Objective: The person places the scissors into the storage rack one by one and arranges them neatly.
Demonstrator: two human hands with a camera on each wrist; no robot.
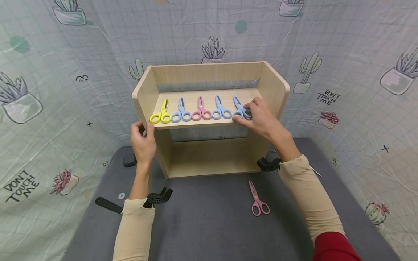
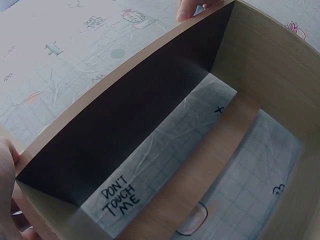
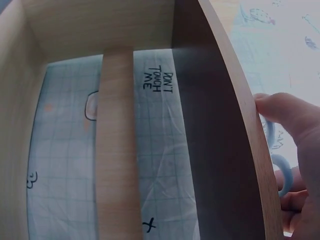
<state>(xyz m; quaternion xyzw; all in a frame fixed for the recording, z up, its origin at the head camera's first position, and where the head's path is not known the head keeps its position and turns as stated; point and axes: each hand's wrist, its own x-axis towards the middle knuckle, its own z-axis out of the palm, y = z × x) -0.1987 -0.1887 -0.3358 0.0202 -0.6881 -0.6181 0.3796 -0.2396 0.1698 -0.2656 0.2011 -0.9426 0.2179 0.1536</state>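
A wooden two-tier shelf [image 1: 209, 123] stands on the dark table. Along its upper board lies a row of scissors: yellow scissors [image 1: 160, 116], blue scissors [image 1: 181, 115], pink scissors [image 1: 201, 114], more blue scissors [image 1: 221, 113], and the rightmost blue scissors [image 1: 239, 105]. My right hand [image 1: 261, 117] holds these rightmost scissors by the handle loops, thumb at the board's front edge. In the right wrist view, their light blue loops [image 3: 284, 172] show between thumb and fingers. My left hand [image 1: 143, 143] grips the shelf's left side, its thumb on the front edge.
Another pair of pink scissors [image 1: 258, 203] lies on the table in front of the shelf. To the left are a black handle [image 1: 109, 205], a small white disc [image 1: 121, 195] and a black round object [image 1: 129, 160]. A patterned cloth [image 1: 209, 21] hangs behind and on both sides.
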